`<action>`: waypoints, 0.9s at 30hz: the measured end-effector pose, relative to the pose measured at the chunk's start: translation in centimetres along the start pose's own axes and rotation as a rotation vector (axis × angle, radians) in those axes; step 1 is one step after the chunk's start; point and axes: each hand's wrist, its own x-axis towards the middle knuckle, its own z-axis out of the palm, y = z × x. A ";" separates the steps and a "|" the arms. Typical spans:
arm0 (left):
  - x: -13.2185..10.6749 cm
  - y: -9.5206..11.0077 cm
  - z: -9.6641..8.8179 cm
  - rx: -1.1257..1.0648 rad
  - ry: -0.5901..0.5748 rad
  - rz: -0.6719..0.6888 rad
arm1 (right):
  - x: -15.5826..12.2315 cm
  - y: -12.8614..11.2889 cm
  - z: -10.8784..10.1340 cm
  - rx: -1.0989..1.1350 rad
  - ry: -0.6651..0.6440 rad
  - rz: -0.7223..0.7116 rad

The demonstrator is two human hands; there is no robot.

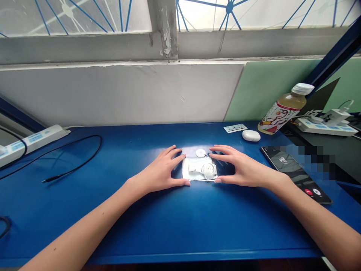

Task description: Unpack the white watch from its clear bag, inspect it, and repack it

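Note:
A small clear plastic bag (185,174) lies flat on the blue table, with a white item bearing a round disc (208,170) inside it. Just behind the bag is a small round white tag (200,153). On the bag's left side rests my left hand (163,169), thumb and fingers spread apart, the thumb tip by the near corner. My right hand (235,165) mirrors it on the right side, fingers apart, its thumb at the near right corner. Neither hand is closed round anything.
On the right are a phone (293,173), a white earbud case (251,135), a printed card (235,128), a drink bottle (284,109) and a power strip (327,127). Another power strip (34,141) and a black cable (81,163) lie left. A wall (121,94) stands behind the table.

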 end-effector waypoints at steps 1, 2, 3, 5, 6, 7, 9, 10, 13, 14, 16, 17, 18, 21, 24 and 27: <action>0.0 0.0 0.0 -0.003 -0.001 -0.003 | 0.0 0.0 0.0 0.002 -0.004 0.007; 0.0 0.1 0.0 -0.004 -0.005 -0.006 | 0.0 0.0 0.0 0.005 -0.009 0.017; 0.0 0.1 -0.1 -0.005 -0.010 -0.011 | 0.0 0.0 0.0 0.009 -0.013 0.027; 0.0 0.1 -0.1 -0.006 -0.021 -0.021 | 0.0 0.0 0.0 0.018 -0.024 0.047; 0.0 0.2 -0.1 -0.008 -0.024 -0.024 | 0.0 0.0 0.0 0.025 -0.029 0.054; 0.1 0.2 -0.1 -0.011 -0.023 -0.026 | 0.0 0.0 0.1 0.033 -0.033 0.061; 0.1 0.2 -0.1 -0.020 -0.015 -0.026 | 0.0 0.0 0.1 0.048 -0.037 0.075; 0.1 0.2 -0.1 -0.024 -0.012 -0.024 | 0.0 -0.1 0.1 0.054 -0.037 0.082; 0.0 0.3 0.0 -0.028 -0.017 -0.028 | 0.1 -0.2 0.2 0.055 -0.040 0.088; 0.0 0.3 0.0 -0.030 -0.014 -0.032 | 0.1 -0.2 0.2 0.049 -0.040 0.083; -0.1 0.4 -0.1 -0.042 0.010 -0.030 | 0.1 -0.3 0.2 0.024 -0.043 0.070; -0.2 0.5 -0.1 -0.049 0.024 -0.019 | 0.1 -0.3 0.1 0.009 -0.049 0.067; -0.2 0.6 -0.1 -0.054 0.035 -0.006 | 0.0 -0.4 0.1 -0.006 -0.060 0.066; -0.2 0.7 -0.1 -0.046 0.038 0.039 | -0.1 -0.5 -0.2 -0.036 -0.104 0.077; -0.2 0.6 0.0 -0.021 0.038 0.064 | -0.4 -0.5 -0.5 -0.064 -0.124 0.072; -0.1 0.3 0.1 -0.005 0.027 0.066 | -0.4 -0.3 -0.6 -0.074 -0.088 0.022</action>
